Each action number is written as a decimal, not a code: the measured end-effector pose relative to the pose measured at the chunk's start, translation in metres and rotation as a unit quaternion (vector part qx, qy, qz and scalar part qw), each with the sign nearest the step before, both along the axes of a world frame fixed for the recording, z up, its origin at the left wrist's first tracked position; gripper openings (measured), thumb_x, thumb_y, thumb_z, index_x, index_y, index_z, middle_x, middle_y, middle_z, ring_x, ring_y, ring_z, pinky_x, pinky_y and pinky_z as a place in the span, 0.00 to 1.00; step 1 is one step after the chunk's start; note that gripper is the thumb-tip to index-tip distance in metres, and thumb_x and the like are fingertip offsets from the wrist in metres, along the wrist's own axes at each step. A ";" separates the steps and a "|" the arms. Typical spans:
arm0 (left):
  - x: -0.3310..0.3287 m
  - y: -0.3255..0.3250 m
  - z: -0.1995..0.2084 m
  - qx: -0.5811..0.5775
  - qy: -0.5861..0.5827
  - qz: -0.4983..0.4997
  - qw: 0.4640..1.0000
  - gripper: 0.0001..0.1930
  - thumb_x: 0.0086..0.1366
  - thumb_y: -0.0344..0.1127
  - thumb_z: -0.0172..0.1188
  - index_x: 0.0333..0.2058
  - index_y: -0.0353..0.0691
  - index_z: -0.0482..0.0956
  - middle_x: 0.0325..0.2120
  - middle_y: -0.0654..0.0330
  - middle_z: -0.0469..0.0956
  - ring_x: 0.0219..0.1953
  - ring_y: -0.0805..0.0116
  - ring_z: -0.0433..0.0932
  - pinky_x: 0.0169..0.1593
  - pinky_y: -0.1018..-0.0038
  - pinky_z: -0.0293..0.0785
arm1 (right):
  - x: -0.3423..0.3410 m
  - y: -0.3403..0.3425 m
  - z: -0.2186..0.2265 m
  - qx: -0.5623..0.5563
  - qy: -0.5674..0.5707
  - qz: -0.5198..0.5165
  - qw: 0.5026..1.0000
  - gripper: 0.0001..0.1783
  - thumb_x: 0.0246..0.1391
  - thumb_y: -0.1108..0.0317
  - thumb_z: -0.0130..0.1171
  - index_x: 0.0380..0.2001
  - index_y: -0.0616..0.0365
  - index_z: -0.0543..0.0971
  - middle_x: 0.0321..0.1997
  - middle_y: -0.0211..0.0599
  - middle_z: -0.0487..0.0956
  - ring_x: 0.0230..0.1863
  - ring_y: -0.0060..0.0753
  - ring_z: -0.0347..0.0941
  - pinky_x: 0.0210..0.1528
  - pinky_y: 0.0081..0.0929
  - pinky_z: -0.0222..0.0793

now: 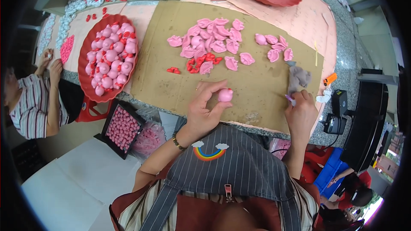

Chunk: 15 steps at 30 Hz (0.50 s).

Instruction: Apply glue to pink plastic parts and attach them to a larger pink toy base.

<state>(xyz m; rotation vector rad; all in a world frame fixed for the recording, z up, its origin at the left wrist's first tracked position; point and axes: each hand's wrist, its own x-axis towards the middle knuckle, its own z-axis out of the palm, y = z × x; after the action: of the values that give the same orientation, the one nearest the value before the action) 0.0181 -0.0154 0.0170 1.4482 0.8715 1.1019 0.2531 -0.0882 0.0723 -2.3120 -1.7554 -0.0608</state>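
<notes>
A: Left hand first. Note its state.

B: Left hand (204, 109): thumb and forefinger spread only as wide as the round pink piece (225, 95) gripped between them. Piece is raised over the near part of the cardboard (156, 64); a bit of red shows at its top.

A: And the right hand (302, 107)?

B: Fingers bunched on a small purple item (292, 100), just below the grey cloth (299, 77). Kind of item: cannot tell. Exact gap between the fingers: hidden.

A: How far along, would you judge?

B: Partway. The scalloped red plate (81, 66) at left is heaped with round pink pieces, many with red parts showing; I would count those as the done share, though some are overlapped and cannot be checked.

A: Left over?

B: On the cardboard, a heap of curved pink pieces (218, 46), with loose red pieces (191, 65) at its near edge. To the right, apart from it, a smaller pink group (274, 54). All look unjoined to the held piece, so I judge a fair amount is left.

A: The held one?

B: Red bit on, no curved piece visible on it. Entered as unfinished, provisional.
</notes>
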 end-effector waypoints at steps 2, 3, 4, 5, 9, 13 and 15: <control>-0.001 0.003 0.003 0.008 0.001 -0.014 1.000 0.18 0.48 0.21 0.64 0.40 0.35 0.75 0.35 0.57 0.74 0.39 0.66 0.73 0.42 0.75 0.70 | 0.006 -0.003 0.008 0.013 -0.021 -0.049 0.999 0.08 0.36 0.82 0.55 0.24 0.62 0.75 0.28 0.41 0.73 0.29 0.45 0.72 0.31 0.33 0.68; -0.001 0.005 0.006 -0.003 -0.006 -0.045 0.999 0.17 0.49 0.21 0.63 0.41 0.34 0.74 0.36 0.56 0.74 0.41 0.67 0.73 0.43 0.75 0.71 | 0.007 -0.001 0.010 0.012 -0.026 -0.055 0.998 0.08 0.36 0.82 0.55 0.24 0.62 0.75 0.28 0.41 0.73 0.29 0.45 0.72 0.31 0.33 0.68; 0.001 0.006 0.007 -0.015 -0.012 -0.076 0.997 0.17 0.51 0.20 0.62 0.42 0.34 0.73 0.37 0.56 0.74 0.42 0.68 0.73 0.44 0.75 0.71 | 0.006 0.005 0.011 0.080 0.042 -0.024 0.996 0.08 0.37 0.82 0.55 0.25 0.62 0.76 0.28 0.41 0.72 0.29 0.44 0.72 0.31 0.31 0.68; 0.004 0.005 0.006 -0.013 -0.017 -0.080 0.997 0.17 0.51 0.20 0.62 0.42 0.34 0.73 0.37 0.56 0.74 0.42 0.68 0.73 0.44 0.75 0.71 | 0.003 0.011 0.012 0.150 0.110 0.011 0.983 0.08 0.38 0.82 0.55 0.26 0.62 0.76 0.27 0.41 0.72 0.28 0.42 0.72 0.30 0.29 0.67; 0.010 0.007 0.006 -0.190 -0.138 -0.107 0.966 0.16 0.55 0.18 0.58 0.43 0.32 0.72 0.40 0.57 0.74 0.44 0.68 0.75 0.48 0.73 0.73 | 0.005 0.030 -0.007 0.180 0.152 0.040 0.971 0.08 0.39 0.82 0.56 0.28 0.64 0.76 0.29 0.42 0.72 0.31 0.43 0.72 0.33 0.28 0.67; 0.012 0.010 0.003 -0.230 -0.176 -0.131 0.948 0.13 0.57 0.19 0.57 0.43 0.30 0.71 0.42 0.53 0.75 0.45 0.62 0.76 0.52 0.66 0.73 | 0.015 0.058 -0.017 0.114 0.038 0.029 0.992 0.15 0.38 0.81 0.56 0.34 0.61 0.77 0.35 0.44 0.74 0.36 0.47 0.73 0.37 0.35 0.69; 0.010 0.011 -0.005 -0.242 -0.198 -0.134 0.941 0.13 0.57 0.20 0.57 0.43 0.30 0.71 0.43 0.52 0.75 0.45 0.62 0.76 0.52 0.66 0.73 | 0.024 0.059 -0.023 0.098 0.039 0.012 0.994 0.17 0.36 0.81 0.56 0.35 0.59 0.77 0.36 0.43 0.75 0.36 0.46 0.73 0.38 0.36 0.69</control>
<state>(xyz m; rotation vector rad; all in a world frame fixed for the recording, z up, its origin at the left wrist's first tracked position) 0.0285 -0.0046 0.0120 0.8634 0.5805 0.8539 0.2768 -0.0293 0.0497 -2.1247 -1.6588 -0.1299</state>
